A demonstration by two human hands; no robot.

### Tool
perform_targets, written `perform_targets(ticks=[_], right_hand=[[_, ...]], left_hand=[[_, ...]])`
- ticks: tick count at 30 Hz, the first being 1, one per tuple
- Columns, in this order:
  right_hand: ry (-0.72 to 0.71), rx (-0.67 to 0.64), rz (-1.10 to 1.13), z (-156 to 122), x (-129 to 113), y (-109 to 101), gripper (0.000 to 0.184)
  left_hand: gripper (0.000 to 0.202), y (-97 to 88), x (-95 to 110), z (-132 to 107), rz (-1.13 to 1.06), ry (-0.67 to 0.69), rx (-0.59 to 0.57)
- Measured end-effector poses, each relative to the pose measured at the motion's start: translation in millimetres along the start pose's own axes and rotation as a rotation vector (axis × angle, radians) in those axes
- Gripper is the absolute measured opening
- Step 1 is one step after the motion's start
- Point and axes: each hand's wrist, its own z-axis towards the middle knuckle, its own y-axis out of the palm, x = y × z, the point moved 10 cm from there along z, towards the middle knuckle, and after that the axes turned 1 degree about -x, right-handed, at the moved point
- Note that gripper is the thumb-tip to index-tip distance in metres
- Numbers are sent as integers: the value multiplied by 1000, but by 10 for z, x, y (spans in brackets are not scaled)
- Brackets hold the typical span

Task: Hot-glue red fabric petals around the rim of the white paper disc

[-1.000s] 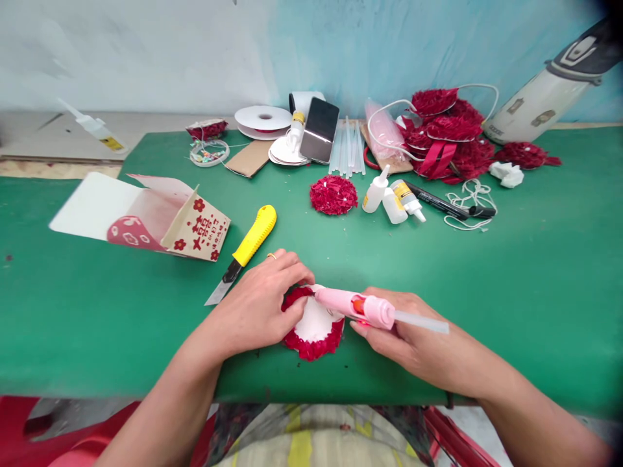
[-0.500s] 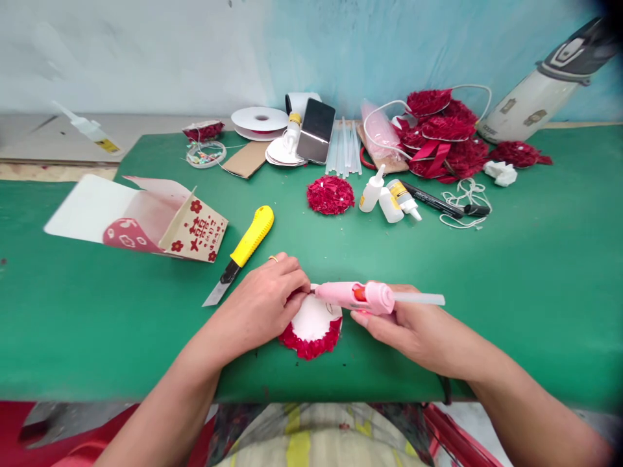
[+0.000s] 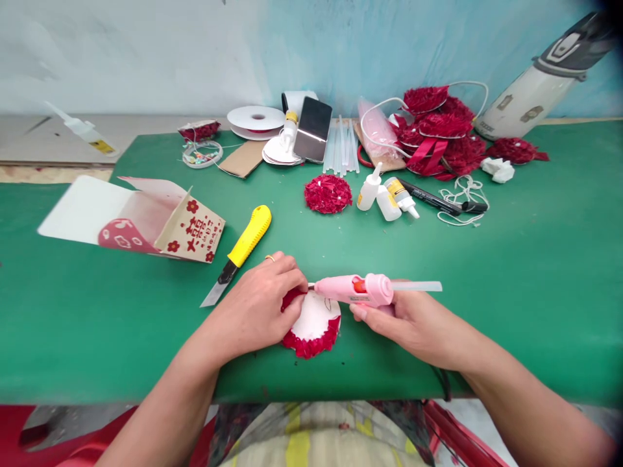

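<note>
A round white disc edged with red petals (image 3: 313, 324) lies near the front edge of the green table (image 3: 535, 272). My left hand (image 3: 257, 305) presses on its left side, fingers curled and pinched at the rim by the glue gun's tip. My right hand (image 3: 413, 321) grips a pink glue gun (image 3: 353, 289), held level with its nozzle pointing left over the disc's upper edge. A clear glue stick pokes out of the gun's back to the right.
A yellow utility knife (image 3: 243, 250) with its blade out lies just left of my left hand. A printed paper box (image 3: 160, 224) lies open at left. Further back are a red flower disc (image 3: 328, 193), glue bottles (image 3: 384, 194), glue sticks (image 3: 342, 146), a phone (image 3: 312, 130) and a pile of red flowers (image 3: 442, 133).
The glue gun has risen and levelled out, its tip moving to the disc's upper left edge by my left fingers. The left hand stays on the disc.
</note>
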Motion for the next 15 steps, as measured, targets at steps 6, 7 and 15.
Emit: perform_targets(ticks=[6, 7, 15], right_hand=[[-96, 2, -43, 14, -156, 49, 20], [-90, -1, -49, 13, -151, 53, 20], [-56, 16, -109, -8, -72, 19, 28]], left_hand=[[14, -62, -15, -1, -72, -12, 12], [13, -84, -35, -4, -89, -25, 24], [11, -180, -175, -43, -179, -92, 97]])
